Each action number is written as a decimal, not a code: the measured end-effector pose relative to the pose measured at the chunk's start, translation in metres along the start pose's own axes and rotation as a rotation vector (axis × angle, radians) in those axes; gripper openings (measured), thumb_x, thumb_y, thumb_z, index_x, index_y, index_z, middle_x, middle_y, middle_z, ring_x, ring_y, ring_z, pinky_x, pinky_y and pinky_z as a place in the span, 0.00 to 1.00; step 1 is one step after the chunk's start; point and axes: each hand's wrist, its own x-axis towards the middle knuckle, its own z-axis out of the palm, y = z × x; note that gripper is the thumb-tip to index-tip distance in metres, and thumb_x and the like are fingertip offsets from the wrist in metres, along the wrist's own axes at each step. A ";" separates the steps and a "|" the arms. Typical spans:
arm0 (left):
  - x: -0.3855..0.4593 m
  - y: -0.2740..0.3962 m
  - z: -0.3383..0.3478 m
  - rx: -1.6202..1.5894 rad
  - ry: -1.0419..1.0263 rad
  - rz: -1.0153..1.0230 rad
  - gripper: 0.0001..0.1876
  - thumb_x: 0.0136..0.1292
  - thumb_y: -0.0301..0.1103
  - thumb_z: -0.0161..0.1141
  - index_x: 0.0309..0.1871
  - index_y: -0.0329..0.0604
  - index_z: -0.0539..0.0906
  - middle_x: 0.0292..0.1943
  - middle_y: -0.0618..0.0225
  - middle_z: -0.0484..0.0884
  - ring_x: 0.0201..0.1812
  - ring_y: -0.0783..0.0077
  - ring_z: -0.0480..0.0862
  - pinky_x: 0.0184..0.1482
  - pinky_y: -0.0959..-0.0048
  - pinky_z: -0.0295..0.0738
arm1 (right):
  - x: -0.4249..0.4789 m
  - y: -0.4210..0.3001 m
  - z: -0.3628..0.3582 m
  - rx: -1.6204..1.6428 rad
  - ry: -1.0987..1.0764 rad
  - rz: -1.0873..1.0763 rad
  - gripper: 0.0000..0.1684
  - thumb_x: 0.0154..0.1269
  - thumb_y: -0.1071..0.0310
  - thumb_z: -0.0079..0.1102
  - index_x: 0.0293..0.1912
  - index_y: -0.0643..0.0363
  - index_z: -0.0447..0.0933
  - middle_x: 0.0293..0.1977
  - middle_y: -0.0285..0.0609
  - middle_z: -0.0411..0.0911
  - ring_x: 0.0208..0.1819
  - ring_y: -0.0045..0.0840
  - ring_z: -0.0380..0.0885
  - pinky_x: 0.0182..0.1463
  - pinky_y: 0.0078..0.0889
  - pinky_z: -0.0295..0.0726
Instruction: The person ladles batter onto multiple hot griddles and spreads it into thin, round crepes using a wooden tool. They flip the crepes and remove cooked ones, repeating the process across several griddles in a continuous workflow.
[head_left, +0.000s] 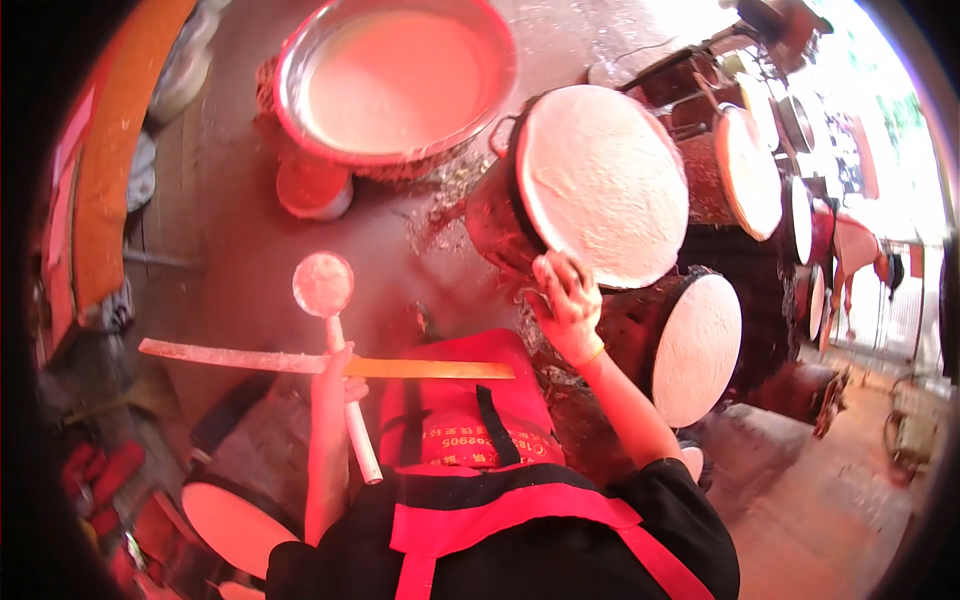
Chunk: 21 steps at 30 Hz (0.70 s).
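My left hand (339, 375) is closed around a white-handled ladle (322, 285) with a round, batter-coated head, and around a long flat strip (435, 368). The strip looks like wood or bamboo, whitened along its left half. My right hand (566, 300), in a pale glove, has its fingertips at the near edge of a large round griddle. A wide sheet of pale batter or flatbread (604, 180) covers that griddle. The griddle tops a dark drum-shaped stove (491, 217). Whether my right fingers pinch the sheet's edge cannot be made out.
A large metal basin (289, 112) of pale batter stands ahead, a small bucket (315, 187) beside it. More covered griddles (697, 349) on drum stoves run along the right; another griddle (232, 525) lies lower left. A person (855, 247) bends over at far right.
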 end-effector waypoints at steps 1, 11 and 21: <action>-0.023 -0.025 0.005 0.011 0.003 0.017 0.16 0.65 0.32 0.57 0.52 0.33 0.71 0.28 0.76 0.65 0.18 0.89 0.59 0.18 0.87 0.51 | -0.017 0.005 -0.030 -0.183 -0.060 0.094 0.41 0.46 0.55 0.71 0.60 0.58 0.71 0.57 0.50 0.71 0.60 0.49 0.67 0.64 0.52 0.67; -0.060 -0.070 0.014 0.049 -0.115 0.150 0.17 0.64 0.33 0.57 0.52 0.32 0.74 0.23 0.80 0.58 0.16 0.89 0.56 0.17 0.87 0.50 | -0.043 0.024 -0.091 -0.118 -0.531 0.536 0.14 0.57 0.62 0.56 0.44 0.46 0.79 0.39 0.45 0.82 0.46 0.38 0.80 0.48 0.43 0.78; -0.111 -0.064 0.040 -0.012 -0.246 0.075 0.18 0.64 0.32 0.59 0.52 0.31 0.73 0.29 0.74 0.67 0.18 0.89 0.60 0.15 0.88 0.54 | 0.010 0.214 -0.430 0.804 0.379 0.702 0.13 0.64 0.68 0.61 0.44 0.67 0.80 0.31 0.38 0.80 0.29 0.23 0.79 0.34 0.27 0.80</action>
